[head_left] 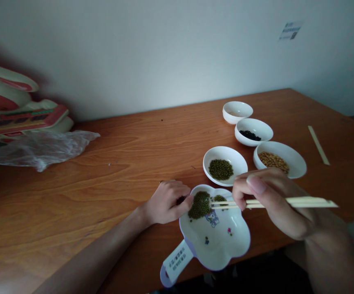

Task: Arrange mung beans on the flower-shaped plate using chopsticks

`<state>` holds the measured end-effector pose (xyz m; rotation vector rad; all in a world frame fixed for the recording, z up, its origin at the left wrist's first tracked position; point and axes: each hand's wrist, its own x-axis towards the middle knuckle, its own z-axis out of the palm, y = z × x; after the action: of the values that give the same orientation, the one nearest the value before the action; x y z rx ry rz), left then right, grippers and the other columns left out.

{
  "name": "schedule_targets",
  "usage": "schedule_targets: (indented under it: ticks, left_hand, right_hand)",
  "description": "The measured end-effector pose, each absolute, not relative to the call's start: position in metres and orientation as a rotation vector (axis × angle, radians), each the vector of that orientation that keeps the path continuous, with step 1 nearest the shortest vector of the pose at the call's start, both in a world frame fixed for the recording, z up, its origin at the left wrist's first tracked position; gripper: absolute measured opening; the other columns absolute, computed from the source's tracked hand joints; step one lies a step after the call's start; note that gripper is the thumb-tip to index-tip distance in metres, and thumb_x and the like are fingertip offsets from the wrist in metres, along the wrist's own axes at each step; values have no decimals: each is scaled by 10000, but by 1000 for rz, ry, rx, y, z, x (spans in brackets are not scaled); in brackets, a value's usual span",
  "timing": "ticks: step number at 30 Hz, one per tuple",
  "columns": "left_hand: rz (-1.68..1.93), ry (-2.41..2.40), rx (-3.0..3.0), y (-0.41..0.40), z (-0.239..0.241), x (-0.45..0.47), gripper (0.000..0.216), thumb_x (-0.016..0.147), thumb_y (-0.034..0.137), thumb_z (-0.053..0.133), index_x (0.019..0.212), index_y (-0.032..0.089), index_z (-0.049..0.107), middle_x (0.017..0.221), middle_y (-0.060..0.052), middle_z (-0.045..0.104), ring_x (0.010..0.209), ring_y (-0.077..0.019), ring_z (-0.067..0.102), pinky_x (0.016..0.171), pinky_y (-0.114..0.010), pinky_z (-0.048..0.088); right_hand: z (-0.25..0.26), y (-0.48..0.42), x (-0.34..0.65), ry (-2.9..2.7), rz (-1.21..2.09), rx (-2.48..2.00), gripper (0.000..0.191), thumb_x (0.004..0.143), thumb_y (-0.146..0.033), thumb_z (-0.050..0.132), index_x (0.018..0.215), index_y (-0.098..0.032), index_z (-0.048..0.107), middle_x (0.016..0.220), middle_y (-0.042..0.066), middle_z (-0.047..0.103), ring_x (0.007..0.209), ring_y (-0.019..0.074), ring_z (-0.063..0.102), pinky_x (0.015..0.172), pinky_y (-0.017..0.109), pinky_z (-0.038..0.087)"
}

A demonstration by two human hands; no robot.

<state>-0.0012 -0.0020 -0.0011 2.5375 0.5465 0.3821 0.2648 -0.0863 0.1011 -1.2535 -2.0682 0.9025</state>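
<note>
A flower-shaped white dish [216, 249] with a lilac rim and a labelled handle [177, 261] sits at the table's front edge. Small green beans [202, 204] form a pile on its left side, with a smaller heap behind the chopstick tips. My right hand [275, 200] grips a pair of wooden chopsticks [302, 201], whose tips reach into the dish among the beans. On the dish's left rim my left hand [170, 203] rests with curled fingers and thumb, holding it. Just behind the dish stands a white bowl [240, 161] of the same green beans.
Behind my right hand are white bowls with tan beans [296, 161], black beans [265, 128] and barely visible contents [246, 109]. A paper strip [318, 145] lies right. Left are a crumpled plastic bag [45, 149] and a red-and-white toy [23, 110] against the wall.
</note>
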Motion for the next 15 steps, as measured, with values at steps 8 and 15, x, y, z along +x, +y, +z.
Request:
schedule_targets:
  ticks: [8, 15]
  left_hand:
    - [357, 557, 2543, -2, -2, -2, 356, 1033, 331, 368, 751, 179, 523, 708, -14, 600, 665, -137, 516, 696, -290, 387]
    - [374, 553, 2552, -2, -2, -1, 350, 1027, 323, 368, 744, 182, 518, 696, -14, 593, 654, -139, 507, 681, -295, 378]
  right_hand:
    - [96, -85, 267, -2062, 883, -1194, 510, 1058, -425, 235, 719, -205, 547, 645, 3, 565, 613, 147, 530, 627, 326, 365]
    - [106, -90, 271, -1940, 870, -1239, 589, 1055, -478, 227, 684, -216, 603, 633, 18, 599, 603, 159, 549, 618, 349, 376]
